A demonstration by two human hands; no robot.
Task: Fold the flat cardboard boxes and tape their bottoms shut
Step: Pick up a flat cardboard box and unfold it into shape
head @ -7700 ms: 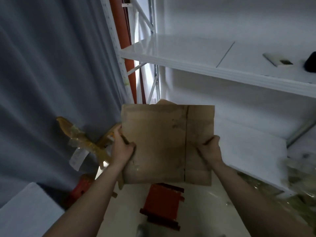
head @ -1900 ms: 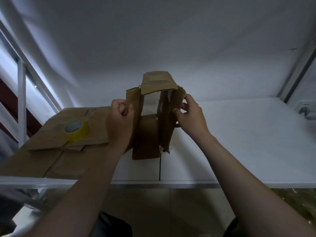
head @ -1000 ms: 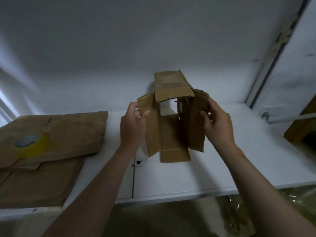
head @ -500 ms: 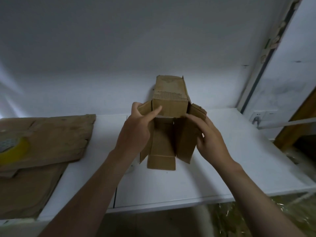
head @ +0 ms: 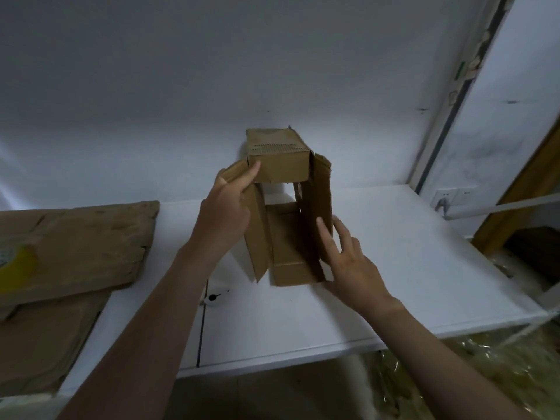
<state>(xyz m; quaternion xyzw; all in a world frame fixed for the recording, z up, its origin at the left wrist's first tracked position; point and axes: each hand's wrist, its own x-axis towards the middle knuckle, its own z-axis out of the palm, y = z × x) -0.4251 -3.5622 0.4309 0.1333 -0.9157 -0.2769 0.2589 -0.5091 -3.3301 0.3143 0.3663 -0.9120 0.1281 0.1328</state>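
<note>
A small brown cardboard box stands opened up on the white shelf, its end flaps facing me. The top flap is folded down; the side flaps stand out and the lower flap lies on the shelf. My left hand grips the left side flap, its index finger pressing the top flap's corner. My right hand has its fingers spread, touching the right side flap from outside. A stack of flat cardboard boxes lies at the left, with a yellow tape roll on it at the frame's edge.
The shelf's front edge runs below my forearms. A wall socket and a grey post are at the right. Clear plastic wrap lies under the shelf at the lower right.
The box went from flat in both hands to opened up on the shelf. In the last half second my right hand slid lower and spread its fingers off the flaps; the side flaps swung apart.
</note>
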